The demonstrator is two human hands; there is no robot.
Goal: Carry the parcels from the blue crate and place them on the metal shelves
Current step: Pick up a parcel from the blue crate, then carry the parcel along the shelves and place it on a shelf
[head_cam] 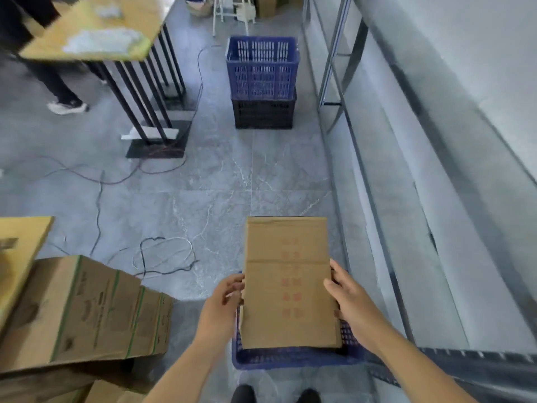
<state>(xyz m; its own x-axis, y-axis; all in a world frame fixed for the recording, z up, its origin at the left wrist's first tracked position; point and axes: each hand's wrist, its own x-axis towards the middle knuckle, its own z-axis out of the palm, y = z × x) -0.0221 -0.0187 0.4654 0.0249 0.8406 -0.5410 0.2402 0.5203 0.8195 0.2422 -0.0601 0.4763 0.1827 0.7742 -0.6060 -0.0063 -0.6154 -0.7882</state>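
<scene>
A flat brown cardboard parcel (287,280) with red print is held over a blue crate (290,357) on the floor at my feet. My left hand (222,306) grips the parcel's left edge and my right hand (350,298) grips its right edge. The parcel hides most of the crate's inside. Metal shelves (377,158) run along the wall on the right, their boards bare where visible.
A second blue crate (262,68) stands stacked on a black crate (263,113) further ahead. Cardboard boxes (84,309) lie at lower left. Cables (162,254) trail over the floor. A wooden table (96,27) with black legs and a person's legs (55,82) are at upper left.
</scene>
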